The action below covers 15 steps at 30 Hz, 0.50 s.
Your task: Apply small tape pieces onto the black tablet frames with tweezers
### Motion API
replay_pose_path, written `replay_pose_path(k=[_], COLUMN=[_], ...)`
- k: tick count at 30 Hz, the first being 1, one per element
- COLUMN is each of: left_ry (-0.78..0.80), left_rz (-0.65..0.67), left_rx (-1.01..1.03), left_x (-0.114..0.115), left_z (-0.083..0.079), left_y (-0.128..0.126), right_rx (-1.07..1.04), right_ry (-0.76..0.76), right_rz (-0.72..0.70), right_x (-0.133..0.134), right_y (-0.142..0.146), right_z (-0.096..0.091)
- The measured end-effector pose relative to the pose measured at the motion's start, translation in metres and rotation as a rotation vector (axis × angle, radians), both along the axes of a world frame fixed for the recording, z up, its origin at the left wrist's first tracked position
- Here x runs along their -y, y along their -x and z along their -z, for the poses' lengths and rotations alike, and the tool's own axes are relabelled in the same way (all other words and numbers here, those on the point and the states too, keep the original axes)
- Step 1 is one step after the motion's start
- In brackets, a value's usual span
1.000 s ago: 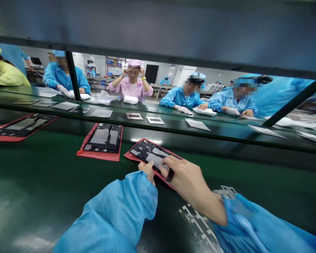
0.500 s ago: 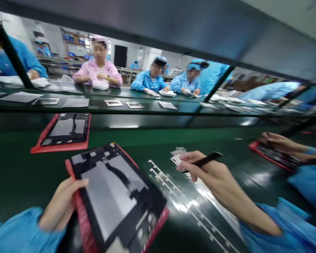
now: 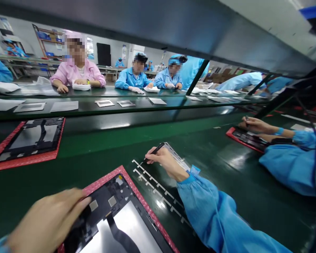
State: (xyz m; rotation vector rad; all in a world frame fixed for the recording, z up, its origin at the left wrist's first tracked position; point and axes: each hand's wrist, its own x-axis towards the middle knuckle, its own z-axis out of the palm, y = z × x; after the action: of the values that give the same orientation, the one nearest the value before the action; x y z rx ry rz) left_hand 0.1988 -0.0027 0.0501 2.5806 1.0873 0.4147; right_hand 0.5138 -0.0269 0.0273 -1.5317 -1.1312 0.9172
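Note:
My left hand [image 3: 48,219] lies closed over the left edge of an open tablet back [image 3: 121,225], which rests on a red bubble sheet [image 3: 113,175] at the bottom of the view. My right hand [image 3: 164,161] is pinched round black tweezers [image 3: 154,151]. Their tip touches the far end of a dark strip of small white stickers [image 3: 158,188] that lies on the green belt just right of the tablet.
A second tablet on red wrap [image 3: 28,140] sits at the left on the green belt [image 3: 94,147]. A co-worker's hands [image 3: 252,124] work on a tablet [image 3: 246,138] at the right. Beyond a raised shelf [image 3: 94,109] with white sheets, several people sit facing me.
The tablet has come closer to me, down to the bottom edge, with my left hand on it. My right hand with the tweezers moved to the far end of the sticker strip.

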Motion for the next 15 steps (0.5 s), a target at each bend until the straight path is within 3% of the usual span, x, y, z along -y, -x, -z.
replay_pose_path(k=[2,4,7,10,15], left_ry=[-0.065,-0.123,-0.204,-0.264,-0.309], left_rz=[0.127,0.186,0.239,0.251,0.258], left_rx=[-0.069,-0.086,-0.118,-0.141,-0.136], left_x=[-0.016,-0.024,-0.026,-0.023,-0.026], left_z=[0.003,0.017,0.041,0.056,0.064], left_y=[-0.048,-0.096,-0.14,-0.149,-0.142], right_rx=[0.003,-0.001,-0.028,-0.079,-0.158], right_ry=[-0.013,-0.051,-0.101,-0.116,-0.117], right_rz=[0.005,0.043,0.106,0.136,0.137], right_x=[-0.007,-0.013,-0.02,-0.022,-0.025], right_y=[-0.001,0.0,0.003,0.003,0.003], right_z=[0.003,0.007,0.016,0.024,0.03])
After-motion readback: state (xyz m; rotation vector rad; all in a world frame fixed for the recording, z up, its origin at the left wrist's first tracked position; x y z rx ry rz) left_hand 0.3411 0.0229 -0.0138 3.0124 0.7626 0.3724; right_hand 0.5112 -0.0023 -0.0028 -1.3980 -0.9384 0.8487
